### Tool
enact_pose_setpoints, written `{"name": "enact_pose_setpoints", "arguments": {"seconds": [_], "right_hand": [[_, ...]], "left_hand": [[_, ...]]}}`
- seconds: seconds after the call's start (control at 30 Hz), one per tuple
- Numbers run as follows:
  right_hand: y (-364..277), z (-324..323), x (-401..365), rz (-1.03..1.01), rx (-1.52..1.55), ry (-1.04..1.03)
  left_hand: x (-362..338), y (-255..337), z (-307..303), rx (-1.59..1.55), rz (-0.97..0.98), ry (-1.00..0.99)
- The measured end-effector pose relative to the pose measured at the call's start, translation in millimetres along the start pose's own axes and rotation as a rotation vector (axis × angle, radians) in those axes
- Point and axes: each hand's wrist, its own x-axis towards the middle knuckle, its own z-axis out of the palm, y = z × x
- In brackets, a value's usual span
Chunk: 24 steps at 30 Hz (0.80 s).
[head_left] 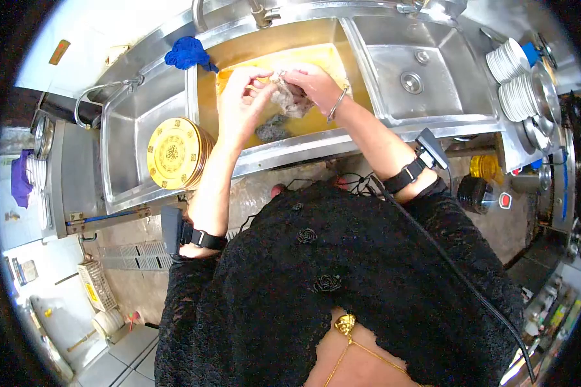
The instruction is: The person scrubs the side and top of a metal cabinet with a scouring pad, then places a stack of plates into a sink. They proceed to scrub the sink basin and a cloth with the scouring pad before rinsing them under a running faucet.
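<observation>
Over the middle sink (361, 84), which holds yellowish water, my two hands are close together around a wet, greyish-white cloth (292, 102). My right hand (315, 87) grips the cloth from the right, a bangle on its wrist. At the cloth's left side, my left hand (246, 97) has curled fingers; whether they pinch the cloth is hard to see. Just below the hands lies a dark grey scouring mesh (272, 128) in the water. A blue cloth (188, 54) hangs over the sink's back left edge.
Gold patterned plates (174, 153) are stacked at the left sink (133, 109). On the right are a steel sink (426, 71) with a drain and stacks of white plates (515, 80). A faucet (262, 14) stands behind the middle sink. Bottles (476, 193) are low at the right.
</observation>
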Motion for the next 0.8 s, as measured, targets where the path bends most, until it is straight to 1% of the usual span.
{"name": "enact_pose_setpoints", "arguments": {"seconds": [0.07, 0.1, 0.13, 0.17, 0.23, 0.3, 0.33, 0.4, 0.43, 0.47, 0.53, 0.67, 0.73, 0.77, 0.8], "right_hand": [[0.9, 4.0, 2.0, 0.04, 0.006, -0.032], [-0.9, 9.1, 0.8, -0.012, 0.015, -0.006], [-2.2, 12.1, 0.0, -0.064, 0.023, 0.02], [-0.4, 11.2, 1.5, -0.062, 0.023, 0.016], [6.5, 7.5, 9.2, -0.059, -0.087, 0.024], [10.5, 5.4, 16.4, -0.069, -0.084, 0.025], [11.5, 4.8, 18.7, -0.079, -0.081, 0.034], [11.3, 4.0, 21.6, -0.097, -0.073, 0.034], [10.0, 4.2, 22.4, -0.117, -0.064, 0.04], [9.0, 4.3, 23.3, -0.116, -0.064, 0.036], [7.7, 2.7, 25.6, -0.092, -0.099, 0.024], [1.7, 0.8, 24.2, -0.034, -0.058, -0.016], [-5.1, 0.9, 18.4, 0.045, 0.077, -0.013], [-4.8, -0.7, 18.0, 0.046, 0.077, -0.016], [-3.2, -1.8, 17.9, 0.004, 0.107, 0.048]], "left_hand": [[-0.8, 1.7, 1.6, 0.208, 0.145, -0.008], [-0.2, 1.1, 0.3, 0.286, 0.186, 0.016], [-0.5, 0.6, -0.2, 0.287, 0.183, 0.018], [-0.6, 0.1, -1.0, 0.314, 0.175, 0.032], [-0.7, -1.6, -5.3, 0.346, 0.167, 0.052], [-1.6, -3.1, -9.9, 0.228, 0.026, 0.041], [-1.7, -3.2, -11.6, 0.23, 0.025, 0.047], [-1.9, -2.8, -14.9, -0.134, -0.121, 0.073], [-1.6, -1.4, -17.6, -0.165, -0.164, 0.069], [-1.4, -1.5, -19.6, -0.164, -0.165, 0.073], [-0.2, -1.7, -22.2, -0.386, -0.236, 0.075], [-0.7, -0.2, -24.8, -0.501, -0.3, 0.102], [-1.3, -0.3, -27.4, -0.603, -0.328, 0.122], [-2.0, 0.3, -27.8, -0.602, -0.328, 0.126], [-3.1, 1.5, -28.2, -0.653, -0.32, 0.133]]}}
